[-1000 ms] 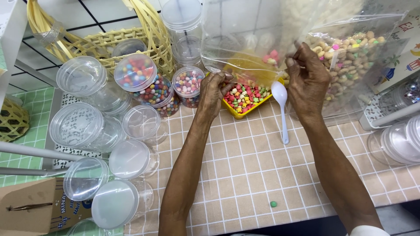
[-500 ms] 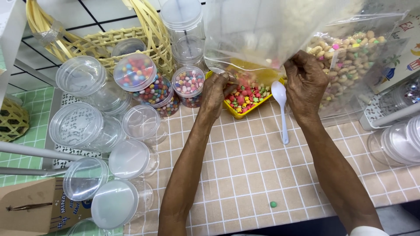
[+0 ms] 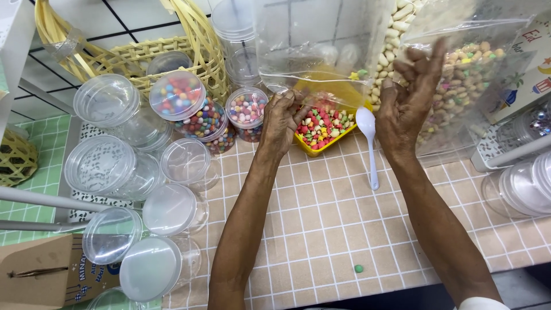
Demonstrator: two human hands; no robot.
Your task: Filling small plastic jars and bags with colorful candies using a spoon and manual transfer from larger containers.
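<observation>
My left hand (image 3: 284, 117) grips the lower corner of a clear plastic bag (image 3: 321, 51), which is lifted above a small yellow tray (image 3: 328, 150) of mixed coloured candies. A few candies lie in the bag's yellow bottom. My right hand (image 3: 410, 100) is raised at the bag's right edge, blurred, with its thumb against the plastic and its fingers curled. A white plastic spoon (image 3: 368, 135) lies on the checked tablecloth between my hands, right of the tray.
Round jars of coloured candies (image 3: 247, 109) stand left of the tray, with several clear lidded jars (image 3: 103, 166) further left. A wicker basket (image 3: 143, 54) is behind them. A big bag of pastel sweets (image 3: 476, 74) sits at right. One green candy (image 3: 359, 268) lies near the front edge.
The clear bag has been lifted higher and more upright over the yellow tray. My right hand rose with it, and my left hand stayed on the bag's lower corner.
</observation>
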